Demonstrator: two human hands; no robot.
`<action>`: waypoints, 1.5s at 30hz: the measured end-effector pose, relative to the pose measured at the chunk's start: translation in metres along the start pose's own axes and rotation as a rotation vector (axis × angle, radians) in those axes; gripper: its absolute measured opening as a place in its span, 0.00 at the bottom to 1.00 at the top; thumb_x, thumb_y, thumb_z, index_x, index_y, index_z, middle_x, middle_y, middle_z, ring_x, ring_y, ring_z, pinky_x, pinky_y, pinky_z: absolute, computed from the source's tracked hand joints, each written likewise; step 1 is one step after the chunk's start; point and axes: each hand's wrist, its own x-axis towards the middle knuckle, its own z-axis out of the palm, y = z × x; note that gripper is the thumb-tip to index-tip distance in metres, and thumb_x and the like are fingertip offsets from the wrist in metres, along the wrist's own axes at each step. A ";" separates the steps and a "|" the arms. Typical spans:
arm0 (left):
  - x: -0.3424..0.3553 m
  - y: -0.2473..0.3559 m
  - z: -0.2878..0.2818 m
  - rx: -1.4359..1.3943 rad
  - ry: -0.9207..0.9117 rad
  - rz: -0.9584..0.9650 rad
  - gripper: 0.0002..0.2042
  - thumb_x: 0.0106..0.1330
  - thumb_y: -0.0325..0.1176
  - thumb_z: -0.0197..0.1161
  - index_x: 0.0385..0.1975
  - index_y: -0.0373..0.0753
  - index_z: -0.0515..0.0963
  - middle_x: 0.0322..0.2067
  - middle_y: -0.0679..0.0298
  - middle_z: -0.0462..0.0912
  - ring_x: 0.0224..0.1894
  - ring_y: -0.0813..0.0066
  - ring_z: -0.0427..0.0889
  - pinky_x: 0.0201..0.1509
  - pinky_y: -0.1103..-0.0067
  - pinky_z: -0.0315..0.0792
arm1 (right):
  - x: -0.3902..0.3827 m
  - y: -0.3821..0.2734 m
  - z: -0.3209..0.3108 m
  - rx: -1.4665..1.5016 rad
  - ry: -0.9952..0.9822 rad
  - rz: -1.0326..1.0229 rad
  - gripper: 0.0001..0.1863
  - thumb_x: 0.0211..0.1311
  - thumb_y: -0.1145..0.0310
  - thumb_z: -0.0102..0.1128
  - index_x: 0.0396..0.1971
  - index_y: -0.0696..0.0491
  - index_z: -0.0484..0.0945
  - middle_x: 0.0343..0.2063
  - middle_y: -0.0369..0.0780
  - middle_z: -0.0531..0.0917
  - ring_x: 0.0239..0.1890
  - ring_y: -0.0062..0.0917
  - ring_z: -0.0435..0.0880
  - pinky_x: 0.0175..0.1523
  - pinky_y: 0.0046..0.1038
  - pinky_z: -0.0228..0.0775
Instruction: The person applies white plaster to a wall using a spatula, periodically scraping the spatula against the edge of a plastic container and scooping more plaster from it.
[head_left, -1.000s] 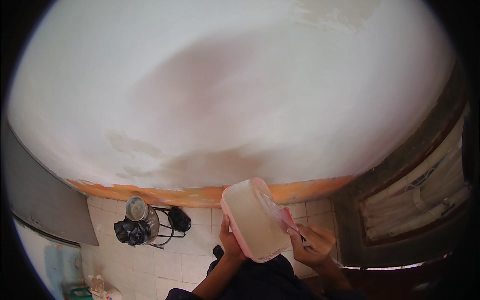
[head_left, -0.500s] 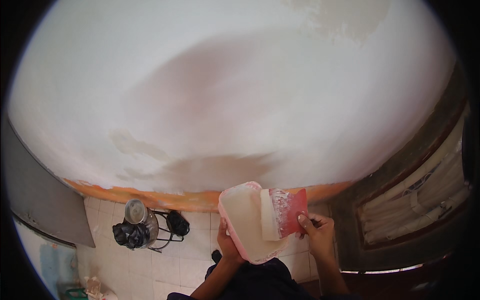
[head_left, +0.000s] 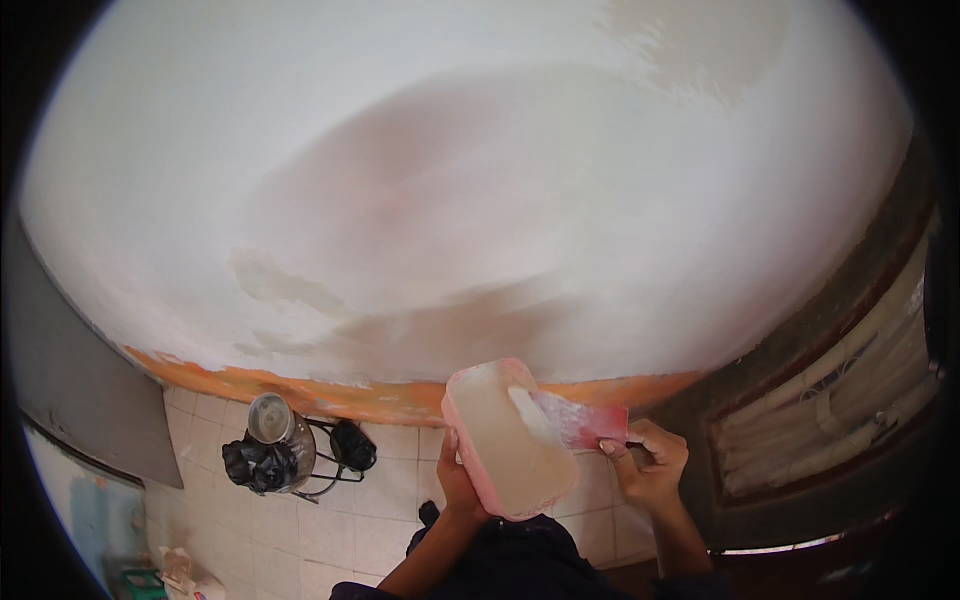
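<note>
Head view: a pink tub (head_left: 459,432) and red scraper (head_left: 598,424) are sharing the frame's lower centre.
Left hand (head_left: 459,488) is cupping the tub's left wall, half-curled; right hand (head_left: 655,468), nearly closed, is pinching the scraper's outer end; pale paste (head_left: 495,425) is sitting in the tub, probably adding weight that is needing support underneath; the scraper is likely feeling light, bendy, slippery where smeared.

Beneath the pink tub (head_left: 468,462), I lose most fingers of the left hand (head_left: 463,492); at its right side, white paste (head_left: 535,418) seems to hide the edge of the scraper (head_left: 592,426); far left of it, the picture's bottom crops a green thing (head_left: 143,583).
</note>
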 end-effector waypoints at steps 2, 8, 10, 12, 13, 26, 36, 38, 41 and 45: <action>-0.001 0.000 0.000 0.006 -0.009 0.009 0.30 0.69 0.54 0.46 0.64 0.40 0.61 0.60 0.55 0.70 0.61 0.57 0.70 0.65 0.62 0.63 | -0.002 0.000 0.000 -0.069 -0.010 -0.085 0.07 0.49 0.79 0.70 0.30 0.60 0.83 0.24 0.43 0.85 0.24 0.23 0.84 0.30 0.21 0.73; 0.000 0.002 -0.002 0.012 -0.012 0.014 0.30 0.69 0.54 0.46 0.64 0.40 0.61 0.59 0.55 0.70 0.61 0.56 0.69 0.65 0.62 0.63 | -0.003 -0.004 0.006 -0.101 -0.012 -0.128 0.07 0.48 0.78 0.71 0.29 0.60 0.82 0.23 0.44 0.84 0.22 0.26 0.83 0.28 0.22 0.72; -0.002 0.003 0.000 0.004 -0.011 0.007 0.30 0.69 0.54 0.46 0.64 0.39 0.61 0.59 0.55 0.70 0.60 0.56 0.70 0.65 0.62 0.63 | -0.001 -0.009 0.002 -0.090 -0.025 -0.106 0.07 0.48 0.78 0.71 0.28 0.60 0.82 0.22 0.44 0.83 0.22 0.26 0.83 0.28 0.22 0.72; -0.003 0.003 0.004 -0.002 -0.006 0.005 0.30 0.69 0.54 0.46 0.64 0.39 0.61 0.59 0.55 0.70 0.60 0.56 0.70 0.65 0.62 0.63 | 0.000 -0.003 0.006 -0.113 -0.039 -0.120 0.07 0.48 0.78 0.71 0.28 0.60 0.82 0.23 0.44 0.84 0.22 0.25 0.83 0.28 0.22 0.72; -0.004 0.003 0.006 -0.003 -0.001 0.006 0.30 0.69 0.55 0.46 0.64 0.39 0.61 0.59 0.55 0.70 0.60 0.56 0.70 0.65 0.62 0.63 | 0.001 -0.001 0.007 -0.124 -0.047 -0.127 0.07 0.48 0.78 0.71 0.28 0.60 0.82 0.23 0.44 0.84 0.22 0.25 0.83 0.28 0.22 0.72; -0.004 0.005 0.004 0.026 0.019 0.034 0.30 0.69 0.54 0.46 0.64 0.39 0.61 0.59 0.55 0.69 0.60 0.56 0.69 0.65 0.62 0.63 | -0.005 0.006 0.004 -0.044 -0.055 -0.102 0.07 0.50 0.77 0.71 0.29 0.60 0.82 0.24 0.44 0.84 0.24 0.25 0.84 0.30 0.22 0.73; 0.000 0.011 0.012 0.015 -0.039 0.029 0.31 0.68 0.54 0.46 0.65 0.40 0.58 0.61 0.56 0.68 0.62 0.55 0.68 0.66 0.61 0.61 | 0.010 -0.001 0.016 0.363 -0.053 0.413 0.07 0.57 0.79 0.64 0.36 0.61 0.79 0.29 0.39 0.84 0.29 0.19 0.82 0.34 0.21 0.76; -0.001 0.015 0.019 0.008 -0.039 0.025 0.31 0.69 0.54 0.46 0.66 0.40 0.58 0.62 0.56 0.67 0.62 0.55 0.68 0.67 0.60 0.61 | 0.017 -0.005 0.015 0.516 -0.072 0.579 0.08 0.58 0.81 0.62 0.38 0.62 0.78 0.31 0.39 0.83 0.31 0.18 0.81 0.36 0.21 0.76; 0.000 0.020 0.021 -0.007 -0.097 0.031 0.32 0.68 0.56 0.45 0.66 0.41 0.58 0.63 0.56 0.66 0.63 0.55 0.67 0.67 0.59 0.61 | 0.025 0.003 0.009 0.555 -0.162 0.661 0.10 0.58 0.82 0.61 0.40 0.62 0.76 0.34 0.40 0.83 0.33 0.20 0.81 0.37 0.23 0.78; -0.001 0.026 0.024 0.043 -0.098 -0.012 0.34 0.67 0.58 0.45 0.66 0.41 0.57 0.63 0.56 0.65 0.64 0.53 0.65 0.67 0.57 0.60 | 0.026 -0.003 0.017 0.551 -0.130 0.509 0.09 0.59 0.81 0.60 0.40 0.60 0.76 0.36 0.41 0.82 0.37 0.24 0.83 0.41 0.27 0.80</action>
